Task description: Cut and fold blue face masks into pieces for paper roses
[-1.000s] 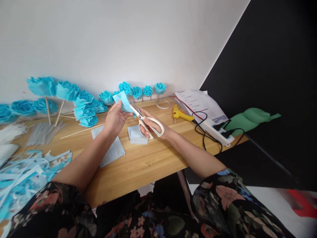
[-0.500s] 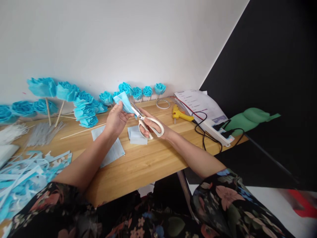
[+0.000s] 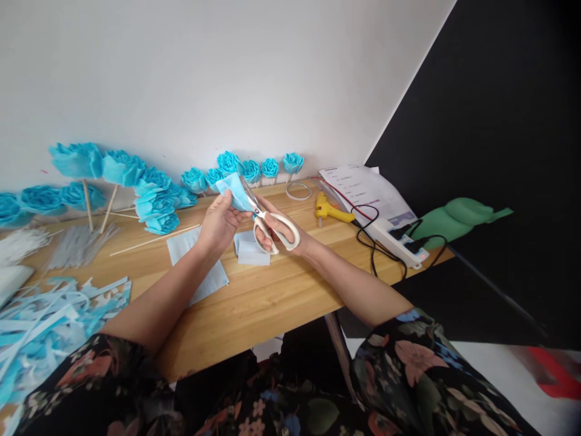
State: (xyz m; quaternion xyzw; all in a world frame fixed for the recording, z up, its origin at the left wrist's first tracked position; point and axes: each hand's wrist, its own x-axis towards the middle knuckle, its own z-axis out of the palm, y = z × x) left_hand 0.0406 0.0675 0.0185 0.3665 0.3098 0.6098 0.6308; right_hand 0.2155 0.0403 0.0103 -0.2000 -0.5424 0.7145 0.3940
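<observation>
My left hand (image 3: pixel 220 223) pinches a folded piece of blue paper (image 3: pixel 235 189) and holds it up above the wooden table (image 3: pixel 254 303). My right hand (image 3: pixel 278 229) grips white-handled scissors (image 3: pixel 267 221), fingers through the loops. The blades point up and left into the blue paper's edge. Under both hands lie pale blue paper sheets (image 3: pixel 195 263) and a smaller stack of squares (image 3: pixel 252 247).
Blue paper roses (image 3: pixel 154 191) on sticks line the wall. Paper strips and scraps (image 3: pixel 40 330) pile at the left. A yellow glue gun (image 3: pixel 333 209), tape ring (image 3: pixel 298 190), power strip with cables (image 3: pixel 399 239) and printed sheets (image 3: pixel 363 184) sit at the right.
My left hand has turned the blue paper and shifted it slightly right, and the scissor blades have moved further up along its edge.
</observation>
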